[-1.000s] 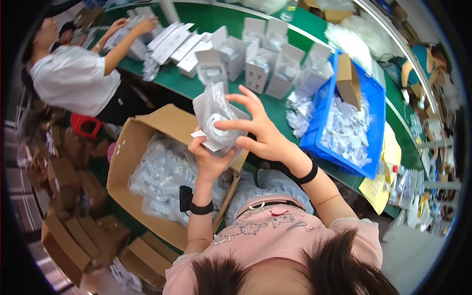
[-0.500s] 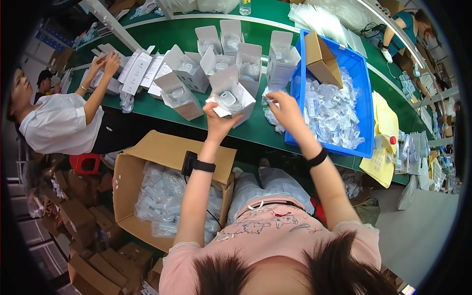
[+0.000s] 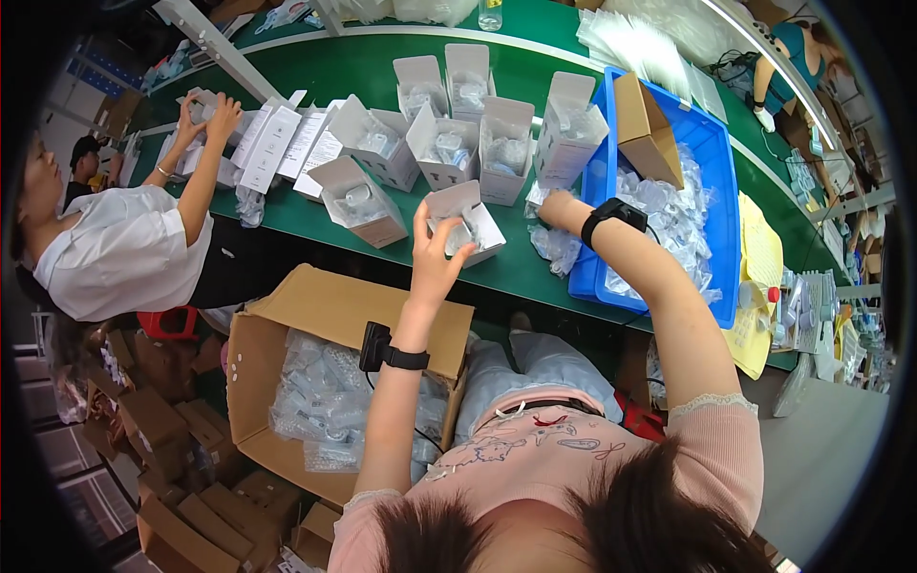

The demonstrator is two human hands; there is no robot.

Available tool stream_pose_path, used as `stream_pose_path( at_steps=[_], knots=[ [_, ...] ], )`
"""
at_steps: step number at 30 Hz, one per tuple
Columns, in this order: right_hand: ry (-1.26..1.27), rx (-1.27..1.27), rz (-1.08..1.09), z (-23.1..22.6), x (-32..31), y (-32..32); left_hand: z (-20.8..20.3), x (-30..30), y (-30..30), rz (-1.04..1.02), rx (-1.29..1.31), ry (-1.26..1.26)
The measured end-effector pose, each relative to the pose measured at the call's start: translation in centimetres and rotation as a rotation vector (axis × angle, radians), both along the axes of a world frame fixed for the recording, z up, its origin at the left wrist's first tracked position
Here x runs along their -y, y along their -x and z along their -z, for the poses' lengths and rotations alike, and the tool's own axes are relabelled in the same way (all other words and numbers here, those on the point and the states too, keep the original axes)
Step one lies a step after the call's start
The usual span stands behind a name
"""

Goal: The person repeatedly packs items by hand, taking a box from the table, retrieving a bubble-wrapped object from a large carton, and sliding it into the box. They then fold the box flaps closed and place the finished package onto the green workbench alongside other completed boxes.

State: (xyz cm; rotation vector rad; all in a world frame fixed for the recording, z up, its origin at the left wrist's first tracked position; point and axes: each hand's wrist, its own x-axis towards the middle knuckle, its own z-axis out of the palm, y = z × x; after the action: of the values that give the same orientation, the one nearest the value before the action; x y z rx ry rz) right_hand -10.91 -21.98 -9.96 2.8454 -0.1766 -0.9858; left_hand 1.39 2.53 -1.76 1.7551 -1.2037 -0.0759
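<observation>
The box [image 3: 488, 235] stands just above frame centre, close right of the left hand [image 3: 437, 256], spread loosely at its rim. Farther right, the right hand [image 3: 564, 210] meets packets [image 3: 554, 250], grip hidden, beside a bin [image 3: 585, 272].

The table [image 3: 521, 256] is green. Open white boxes [image 3: 449, 175] stand on it at twelve o'clock, a blue tub [image 3: 723, 205] at two.

Right of the frame's centre, the right hand [image 3: 564, 212] hides its own fingertips — whether they grip any of the plastic packets [image 3: 556, 250] cannot be told — and the top edge cuts the bottle [image 3: 490, 15].
</observation>
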Motion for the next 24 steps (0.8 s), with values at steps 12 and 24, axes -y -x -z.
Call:
stream_pose_path(
  at_steps=[12, 24],
  knots=[
    [0.030, 0.017, -0.173, -3.5, -0.1, 0.4, 1.0, 1.4, -1.3, -0.181, -0.157, 0.007],
    [-0.186, 0.649, -0.440, -14.4, -8.4, -1.4, 0.6, 1.4, -0.9, -0.141, -0.101, 0.044]
  ],
)
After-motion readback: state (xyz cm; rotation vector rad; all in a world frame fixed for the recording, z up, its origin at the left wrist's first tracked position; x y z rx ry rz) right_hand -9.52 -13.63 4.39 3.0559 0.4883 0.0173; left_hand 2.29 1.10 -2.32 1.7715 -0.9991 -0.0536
